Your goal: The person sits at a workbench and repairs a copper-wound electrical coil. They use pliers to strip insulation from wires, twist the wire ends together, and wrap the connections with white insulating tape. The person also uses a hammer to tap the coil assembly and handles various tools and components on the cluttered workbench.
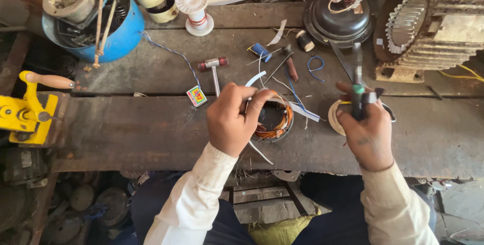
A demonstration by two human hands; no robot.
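Observation:
My left hand [233,119] grips a small round motor stator [275,121] with copper windings, holding it on the dark wooden workbench [151,134]. White paper strips stick out of the stator. My right hand [368,129] is raised a little to the right, closed around a pair of dark pliers [357,81] with a green-marked handle, jaws pointing away from me. A roll of pale tape [334,118] lies partly hidden under that hand.
A small hammer [214,68], a screwdriver [282,61], blue wire [315,66] and a thread spool [195,10] lie beyond the hands. A blue tub of parts [118,36] stands far left, a yellow winding tool [27,111] at left, a dark fan motor [338,20] and a large ribbed motor housing [433,23] at right.

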